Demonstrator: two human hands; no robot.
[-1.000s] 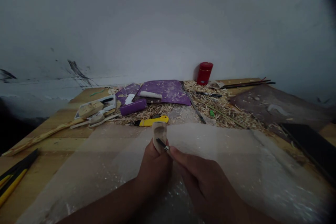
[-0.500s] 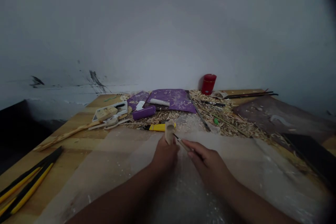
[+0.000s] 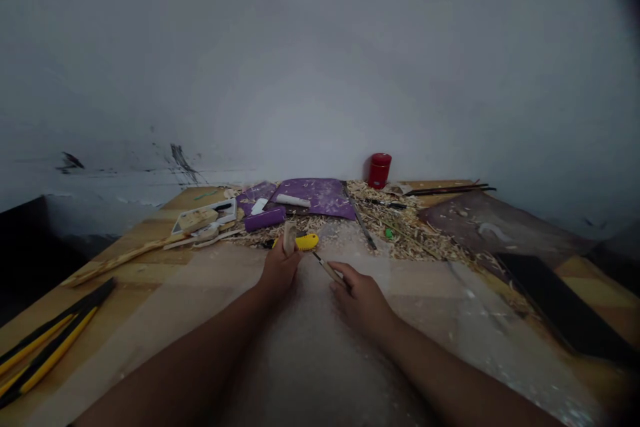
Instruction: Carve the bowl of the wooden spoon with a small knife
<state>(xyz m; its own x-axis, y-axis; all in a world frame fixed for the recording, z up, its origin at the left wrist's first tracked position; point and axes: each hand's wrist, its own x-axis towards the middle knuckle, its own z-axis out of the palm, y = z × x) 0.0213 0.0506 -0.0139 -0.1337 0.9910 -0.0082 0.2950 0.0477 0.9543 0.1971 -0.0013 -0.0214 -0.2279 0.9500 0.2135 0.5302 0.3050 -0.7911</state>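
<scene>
My left hand (image 3: 280,272) is closed around a small pale piece of carved wood (image 3: 289,237), which stands upright above the fingers. Its exact kind is not clear at this size. In my right hand (image 3: 361,300) is a slim carving knife (image 3: 327,268) with a pale handle, its dark tip pointing up and left towards the wood. A gap separates the tip from the wood. Just behind the left hand lies a yellow utility knife (image 3: 307,241), partly covered by the wood piece.
Wood shavings (image 3: 400,230) cover the back of the table, around a purple sheet (image 3: 320,197) and a purple roll (image 3: 265,219). A red canister (image 3: 380,170) stands by the wall. Yellow-black long-handled cutters (image 3: 55,340) lie left; a dark flat slab (image 3: 565,307) lies right. A tray (image 3: 231,211) holds wood pieces.
Both hands have moved left in the view, and further apart. The carving knife's tip, close against the wood before, is now away from it. The camera view has shifted slightly.
</scene>
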